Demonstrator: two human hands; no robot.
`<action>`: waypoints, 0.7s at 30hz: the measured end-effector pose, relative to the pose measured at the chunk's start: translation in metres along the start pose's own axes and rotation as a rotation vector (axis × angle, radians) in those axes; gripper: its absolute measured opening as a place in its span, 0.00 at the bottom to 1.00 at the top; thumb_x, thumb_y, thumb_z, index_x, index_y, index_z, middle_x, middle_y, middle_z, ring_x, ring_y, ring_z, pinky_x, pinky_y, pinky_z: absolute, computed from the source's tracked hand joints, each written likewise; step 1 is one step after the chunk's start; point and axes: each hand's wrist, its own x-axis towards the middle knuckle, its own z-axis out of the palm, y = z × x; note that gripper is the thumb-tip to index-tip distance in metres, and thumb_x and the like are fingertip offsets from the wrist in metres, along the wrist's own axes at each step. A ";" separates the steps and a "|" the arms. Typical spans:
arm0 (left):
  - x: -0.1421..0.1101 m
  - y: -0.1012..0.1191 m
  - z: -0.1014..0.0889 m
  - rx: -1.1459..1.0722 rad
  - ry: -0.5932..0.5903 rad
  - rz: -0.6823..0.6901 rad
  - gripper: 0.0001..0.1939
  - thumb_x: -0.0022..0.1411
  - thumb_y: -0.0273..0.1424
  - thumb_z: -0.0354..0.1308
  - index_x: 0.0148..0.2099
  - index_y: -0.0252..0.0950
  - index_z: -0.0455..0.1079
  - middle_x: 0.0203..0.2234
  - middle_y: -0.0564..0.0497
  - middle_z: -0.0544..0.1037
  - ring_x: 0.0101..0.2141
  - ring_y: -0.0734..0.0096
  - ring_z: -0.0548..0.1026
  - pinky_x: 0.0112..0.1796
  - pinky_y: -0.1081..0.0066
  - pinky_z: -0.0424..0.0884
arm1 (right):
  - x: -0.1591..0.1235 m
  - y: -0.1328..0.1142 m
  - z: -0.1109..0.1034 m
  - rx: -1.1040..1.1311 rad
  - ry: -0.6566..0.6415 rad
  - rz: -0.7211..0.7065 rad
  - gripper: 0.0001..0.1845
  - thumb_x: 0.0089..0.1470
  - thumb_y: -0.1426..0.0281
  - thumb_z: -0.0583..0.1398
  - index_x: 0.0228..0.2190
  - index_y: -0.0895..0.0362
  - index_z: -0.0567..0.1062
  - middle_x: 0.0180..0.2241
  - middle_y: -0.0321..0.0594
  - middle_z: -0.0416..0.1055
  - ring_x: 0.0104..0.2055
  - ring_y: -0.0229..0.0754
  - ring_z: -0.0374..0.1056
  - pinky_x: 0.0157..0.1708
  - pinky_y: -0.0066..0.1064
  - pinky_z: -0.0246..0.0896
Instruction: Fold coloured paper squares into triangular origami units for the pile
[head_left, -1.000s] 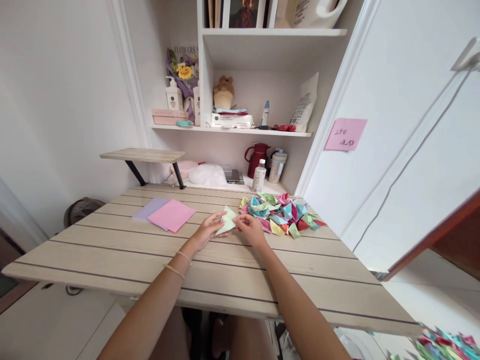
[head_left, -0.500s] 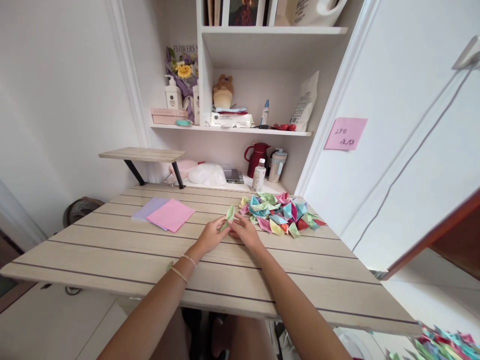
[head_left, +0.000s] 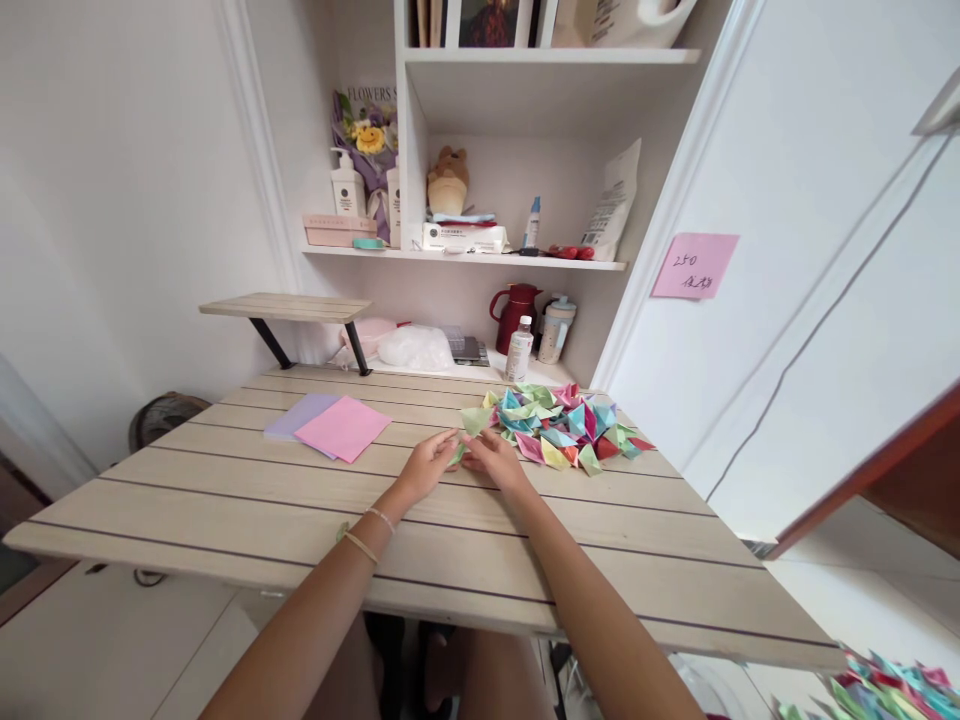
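Between my two hands is a folded piece of light green paper (head_left: 475, 421), part of it rising above the fingers and a lower bit showing between them. My left hand (head_left: 426, 468) is closed on its left side, with a bracelet and a band at the wrist. My right hand (head_left: 493, 461) grips the paper from the right, thumb toward the middle. The fingers hide much of the fold. Just beyond my right hand lies a heap of colourful folded paper boats (head_left: 559, 428). Pink paper sheets (head_left: 343, 428) rest on purple sheets (head_left: 289, 416) to the left.
The slatted wooden table (head_left: 247, 510) carries a small raised shelf (head_left: 285, 306) at back left. A white-capped bottle (head_left: 519, 350), a red jug (head_left: 516, 315) and a tumbler (head_left: 555, 330) stand behind the heap. More folded paper (head_left: 892, 690) lies low at the right.
The green paper has turned from a flat, broad shape to upright and narrow, then to a wider flap above the fingers. Both hands have drawn closer together around it.
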 end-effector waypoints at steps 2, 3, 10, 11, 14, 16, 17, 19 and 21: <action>0.002 -0.001 -0.001 -0.038 0.008 -0.019 0.26 0.52 0.36 0.59 0.53 0.33 0.64 0.45 0.42 0.73 0.42 0.60 0.72 0.41 0.62 0.71 | 0.000 0.000 0.000 0.003 -0.002 0.002 0.19 0.39 0.59 0.63 0.34 0.56 0.71 0.33 0.39 0.71 0.30 0.38 0.69 0.32 0.32 0.67; 0.003 -0.001 -0.002 -0.047 0.012 -0.028 0.26 0.51 0.36 0.59 0.52 0.33 0.64 0.43 0.42 0.74 0.41 0.61 0.73 0.40 0.62 0.71 | 0.000 0.000 0.000 0.008 -0.003 0.002 0.20 0.39 0.59 0.63 0.35 0.56 0.71 0.33 0.39 0.71 0.30 0.39 0.70 0.32 0.32 0.67; 0.003 0.001 -0.002 -0.026 0.022 -0.058 0.27 0.49 0.36 0.61 0.51 0.31 0.65 0.36 0.42 0.77 0.36 0.63 0.75 0.37 0.66 0.70 | -0.003 -0.004 0.001 0.015 -0.017 -0.009 0.24 0.41 0.58 0.62 0.40 0.55 0.71 0.37 0.41 0.71 0.34 0.41 0.69 0.34 0.32 0.67; 0.003 0.002 -0.002 -0.034 0.011 -0.054 0.27 0.49 0.36 0.62 0.50 0.31 0.65 0.36 0.42 0.77 0.36 0.63 0.75 0.37 0.66 0.70 | -0.003 -0.004 0.001 0.014 -0.019 -0.008 0.25 0.41 0.58 0.62 0.41 0.55 0.70 0.38 0.41 0.71 0.35 0.41 0.69 0.34 0.32 0.67; 0.002 0.003 -0.002 -0.048 -0.012 -0.037 0.27 0.47 0.36 0.63 0.50 0.30 0.66 0.35 0.41 0.77 0.35 0.63 0.75 0.37 0.66 0.70 | -0.004 -0.005 0.000 -0.001 -0.016 -0.008 0.26 0.41 0.58 0.62 0.43 0.55 0.70 0.37 0.41 0.71 0.34 0.41 0.69 0.33 0.33 0.67; 0.002 0.003 -0.002 -0.042 -0.008 -0.034 0.27 0.47 0.36 0.63 0.49 0.30 0.66 0.33 0.42 0.77 0.35 0.63 0.75 0.36 0.67 0.70 | -0.004 -0.005 0.000 -0.006 -0.017 -0.013 0.25 0.40 0.58 0.62 0.41 0.55 0.71 0.36 0.42 0.71 0.33 0.41 0.69 0.33 0.33 0.67; 0.002 0.003 -0.002 -0.035 -0.003 -0.032 0.27 0.47 0.36 0.63 0.49 0.30 0.66 0.33 0.42 0.77 0.35 0.63 0.75 0.36 0.67 0.70 | -0.003 -0.005 0.000 -0.007 -0.019 -0.016 0.24 0.40 0.57 0.62 0.40 0.55 0.72 0.36 0.42 0.72 0.33 0.41 0.69 0.33 0.33 0.67; 0.003 0.002 -0.003 -0.013 0.001 -0.027 0.27 0.48 0.37 0.62 0.50 0.30 0.66 0.33 0.42 0.77 0.35 0.63 0.75 0.36 0.66 0.70 | -0.003 -0.005 0.000 -0.010 -0.026 -0.019 0.23 0.41 0.57 0.62 0.39 0.55 0.72 0.35 0.42 0.72 0.33 0.41 0.69 0.33 0.33 0.67; 0.003 0.002 -0.003 0.032 0.007 -0.012 0.26 0.49 0.38 0.61 0.49 0.31 0.66 0.35 0.42 0.77 0.36 0.62 0.75 0.36 0.66 0.70 | -0.003 -0.005 0.000 -0.022 -0.026 -0.016 0.23 0.41 0.57 0.61 0.39 0.56 0.72 0.35 0.41 0.71 0.33 0.41 0.69 0.32 0.33 0.67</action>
